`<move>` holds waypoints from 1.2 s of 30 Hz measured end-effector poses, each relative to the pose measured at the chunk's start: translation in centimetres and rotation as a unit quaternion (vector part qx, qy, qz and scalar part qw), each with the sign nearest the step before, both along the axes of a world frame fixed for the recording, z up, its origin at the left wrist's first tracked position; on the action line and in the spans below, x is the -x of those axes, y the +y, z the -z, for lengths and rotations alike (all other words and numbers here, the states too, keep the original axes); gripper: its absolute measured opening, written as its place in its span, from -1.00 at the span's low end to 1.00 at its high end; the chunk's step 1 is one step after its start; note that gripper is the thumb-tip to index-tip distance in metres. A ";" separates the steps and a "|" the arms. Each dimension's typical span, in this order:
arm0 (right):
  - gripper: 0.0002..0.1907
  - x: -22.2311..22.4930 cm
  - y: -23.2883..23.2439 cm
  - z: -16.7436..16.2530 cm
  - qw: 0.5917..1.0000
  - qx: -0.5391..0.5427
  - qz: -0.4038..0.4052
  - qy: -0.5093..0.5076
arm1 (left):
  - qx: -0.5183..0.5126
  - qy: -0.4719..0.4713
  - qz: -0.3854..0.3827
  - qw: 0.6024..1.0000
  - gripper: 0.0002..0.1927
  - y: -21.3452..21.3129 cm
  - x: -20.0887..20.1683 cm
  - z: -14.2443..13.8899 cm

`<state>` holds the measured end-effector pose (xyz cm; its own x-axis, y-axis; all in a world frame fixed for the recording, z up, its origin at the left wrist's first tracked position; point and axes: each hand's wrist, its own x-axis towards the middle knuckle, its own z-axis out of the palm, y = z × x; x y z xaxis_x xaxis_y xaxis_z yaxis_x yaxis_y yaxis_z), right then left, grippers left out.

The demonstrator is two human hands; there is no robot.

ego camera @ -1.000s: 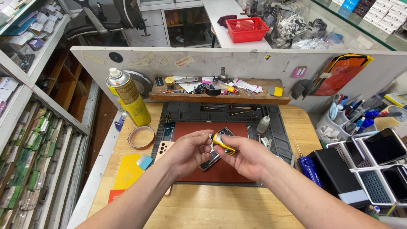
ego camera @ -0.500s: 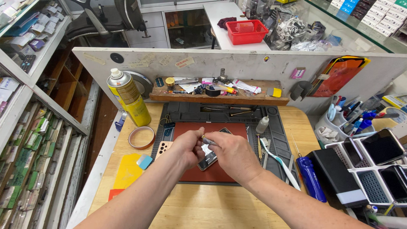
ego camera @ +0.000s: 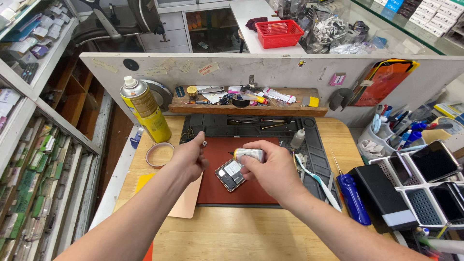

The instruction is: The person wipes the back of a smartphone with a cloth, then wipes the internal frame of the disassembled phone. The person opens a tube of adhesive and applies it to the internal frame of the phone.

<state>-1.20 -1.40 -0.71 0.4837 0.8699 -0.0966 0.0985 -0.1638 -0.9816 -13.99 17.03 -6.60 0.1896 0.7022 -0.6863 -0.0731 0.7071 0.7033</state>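
Note:
My right hand [ego camera: 273, 169] is closed around a small silver glue tube [ego camera: 250, 154] with a yellow neck, its nozzle pointing left. My left hand [ego camera: 189, 157] is raised a little to the left and pinches a tiny dark cap [ego camera: 204, 143] between thumb and finger. Just below the tube, an opened phone [ego camera: 231, 174] lies on the red work mat [ego camera: 217, 186], inner parts facing up. Neither hand touches the phone.
A yellow spray can [ego camera: 145, 110] and a roll of tape [ego camera: 159, 154] stand at the left. A wooden shelf [ego camera: 246, 107] of small tools runs along the back. A small white bottle [ego camera: 297, 138], a blue screwdriver [ego camera: 352, 197] and trays of phones [ego camera: 425, 179] lie at the right.
The hands were joined over the phone, working at the tube. Now they have drawn apart: the left hand has moved up and left with the cap, and the right keeps the tube.

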 end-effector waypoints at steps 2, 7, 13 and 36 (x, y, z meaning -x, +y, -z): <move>-0.70 -1.4 -0.2 0.1 0.985 0.010 -0.006 0.174 | -0.037 -0.044 0.060 0.997 -0.65 0.1 0.8 -0.3; -0.66 -3.3 -0.7 0.8 0.922 0.019 0.002 0.388 | -0.002 -0.152 0.123 0.981 -0.82 -1.5 1.2 -1.1; -0.74 -4.1 -1.0 1.1 0.869 0.001 0.016 0.495 | 0.023 -0.250 0.174 0.952 -0.88 -4.4 1.4 -2.6; -0.74 -6.8 0.6 4.8 0.889 0.044 0.055 0.452 | -0.285 0.236 0.185 0.910 -0.82 5.8 -1.6 5.0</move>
